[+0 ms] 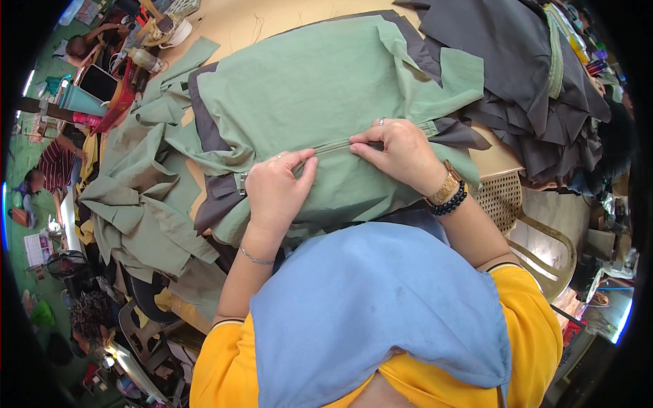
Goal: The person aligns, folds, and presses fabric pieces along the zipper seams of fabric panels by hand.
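A light green garment (299,95) lies spread on the table, with dark grey fabric (205,109) showing under its edges. A narrow stitched band (332,147) runs across the near part of the garment. My left hand (275,183) pinches this band between thumb and fingertips, left of its middle. A little to the right, my right hand (401,153) grips the same band, thumb against fingers. A short stretch of the band lies between the two pinches. The part under my fingers is hidden.
Crumpled green fabric (143,197) hangs over the table's left side. Dark grey cloth (503,75) is heaped at the right. A red basket (114,112) with a phone, a bottle (146,60) and a white cup (178,32) stand far left. A chair (500,204) stands at right.
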Demonstrator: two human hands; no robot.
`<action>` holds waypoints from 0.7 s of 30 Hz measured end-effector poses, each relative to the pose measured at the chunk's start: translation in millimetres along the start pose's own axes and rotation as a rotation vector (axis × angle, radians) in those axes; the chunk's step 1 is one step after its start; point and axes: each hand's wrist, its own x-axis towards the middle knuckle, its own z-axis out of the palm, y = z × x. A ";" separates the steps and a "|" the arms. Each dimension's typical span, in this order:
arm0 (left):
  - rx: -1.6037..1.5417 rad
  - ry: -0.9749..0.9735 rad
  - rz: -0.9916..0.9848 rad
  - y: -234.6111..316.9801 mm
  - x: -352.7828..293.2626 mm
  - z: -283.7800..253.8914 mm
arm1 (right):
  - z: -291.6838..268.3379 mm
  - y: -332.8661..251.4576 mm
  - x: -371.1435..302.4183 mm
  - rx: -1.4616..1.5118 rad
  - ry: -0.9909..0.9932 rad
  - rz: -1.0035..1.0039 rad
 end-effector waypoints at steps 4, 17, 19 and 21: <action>0.001 0.022 0.018 0.7 0.3 0.7 | -1.4 -2.2 -0.5 -0.001 -0.002 0.012; 0.017 -0.012 0.006 0.4 0.5 -0.4 | -0.8 0.0 -1.4 0.002 0.015 -0.002; 0.030 -0.021 -0.008 1.5 0.2 -0.4 | -0.5 0.1 -1.6 -0.001 0.022 -0.018; 0.003 0.012 0.000 1.4 0.0 0.8 | -2.2 -1.9 -0.8 -0.033 -0.020 0.025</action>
